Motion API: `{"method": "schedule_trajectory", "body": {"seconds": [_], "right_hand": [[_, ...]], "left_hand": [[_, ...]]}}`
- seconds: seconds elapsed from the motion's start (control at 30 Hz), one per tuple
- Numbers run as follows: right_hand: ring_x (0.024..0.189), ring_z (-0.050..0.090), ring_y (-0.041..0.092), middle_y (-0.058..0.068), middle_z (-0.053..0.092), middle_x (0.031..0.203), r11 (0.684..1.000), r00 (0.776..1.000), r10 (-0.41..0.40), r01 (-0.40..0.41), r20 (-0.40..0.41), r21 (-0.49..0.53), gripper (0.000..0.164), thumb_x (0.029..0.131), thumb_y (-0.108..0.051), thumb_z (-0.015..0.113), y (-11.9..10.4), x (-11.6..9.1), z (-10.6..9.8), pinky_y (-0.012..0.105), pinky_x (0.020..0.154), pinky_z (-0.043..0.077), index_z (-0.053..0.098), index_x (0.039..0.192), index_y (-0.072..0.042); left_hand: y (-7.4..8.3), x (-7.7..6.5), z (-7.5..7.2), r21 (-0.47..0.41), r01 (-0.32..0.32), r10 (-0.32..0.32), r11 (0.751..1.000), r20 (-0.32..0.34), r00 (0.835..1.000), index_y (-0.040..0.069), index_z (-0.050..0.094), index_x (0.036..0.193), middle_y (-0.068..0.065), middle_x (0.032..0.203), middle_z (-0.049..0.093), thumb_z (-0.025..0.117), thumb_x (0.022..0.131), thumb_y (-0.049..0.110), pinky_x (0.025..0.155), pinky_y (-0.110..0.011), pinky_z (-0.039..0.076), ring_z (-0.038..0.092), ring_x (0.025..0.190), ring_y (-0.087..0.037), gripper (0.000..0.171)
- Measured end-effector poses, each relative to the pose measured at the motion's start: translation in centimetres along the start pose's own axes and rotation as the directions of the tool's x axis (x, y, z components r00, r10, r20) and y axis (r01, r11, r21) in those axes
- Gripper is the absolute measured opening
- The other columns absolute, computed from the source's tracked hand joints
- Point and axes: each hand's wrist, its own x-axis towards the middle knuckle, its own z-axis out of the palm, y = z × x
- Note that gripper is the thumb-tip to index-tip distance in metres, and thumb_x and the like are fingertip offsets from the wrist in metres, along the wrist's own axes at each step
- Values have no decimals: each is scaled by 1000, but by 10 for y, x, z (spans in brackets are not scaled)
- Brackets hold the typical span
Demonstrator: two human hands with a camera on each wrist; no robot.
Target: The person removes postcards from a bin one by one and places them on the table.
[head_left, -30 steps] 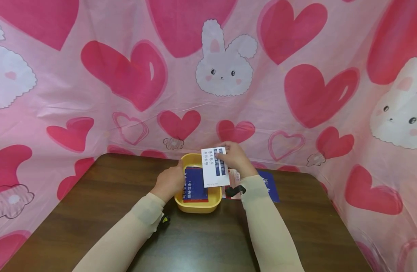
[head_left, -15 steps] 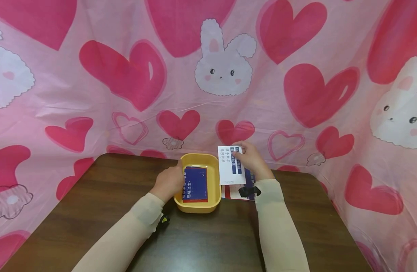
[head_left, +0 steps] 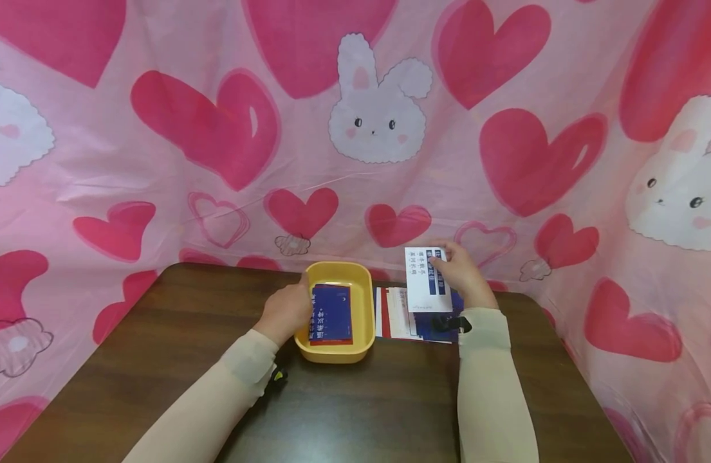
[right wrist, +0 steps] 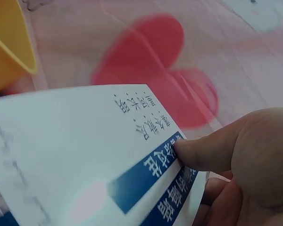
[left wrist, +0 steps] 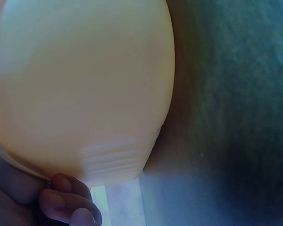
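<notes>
My right hand pinches a white card by its right edge, thumb on the face and fingers behind. The card bears dark text and blue bands, as the right wrist view shows. It is held above a row of overlapping cards to the right of the basin. My left hand grips the left rim of a yellow plastic basin; in the left wrist view its curled fingers lie against the basin's wall. Inside the basin lies a blue card with white writing, over a red-edged one.
The dark wooden table stretches in front of the basin and to both sides. A pink cloth with hearts and rabbits hangs behind the table's far edge and at its sides. Straps with small black devices sit at both wrists.
My right hand has carried the white card to the right, from over the basin's right edge to above the overlapping cards. My left hand has kept its hold on the basin.
</notes>
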Motion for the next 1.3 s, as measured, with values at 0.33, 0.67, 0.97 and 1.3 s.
{"method": "schedule_trajectory", "body": {"seconds": [0.33,0.67,0.97,1.3], "right_hand": [[133,59,41,26,48,169,980,982,191,-191,-4,52,61,115,-18,50,39,6,-26,54,107,59,40,175,-12],[115,63,36,28,57,146,961,962,274,-274,-5,-40,54,111,-14,52,90,21,-27,45,92,58,51,163,1],[110,66,37,31,61,140,955,958,285,-283,10,-88,48,110,-13,54,99,20,-17,46,91,61,55,154,6],[93,75,33,32,70,127,956,970,240,-231,27,-178,48,102,-7,66,107,22,-13,48,84,70,64,147,10]], "left_hand": [[-1,1,0,8,5,-5,1000,7,1000,0,33,176,-22,130,78,60,114,33,97,-63,67,77,112,-39,75],[-1,0,-1,-2,8,-8,1000,12,1000,1,34,176,-21,128,78,62,113,34,98,-63,67,76,110,-39,77],[0,-1,-2,-20,9,-9,1000,17,1000,1,36,174,-19,123,79,66,110,38,97,-64,67,76,109,-39,79],[0,-1,0,-5,-8,8,1000,-1,1000,0,36,174,-20,123,79,65,111,33,95,-63,67,77,105,-37,76]]}}
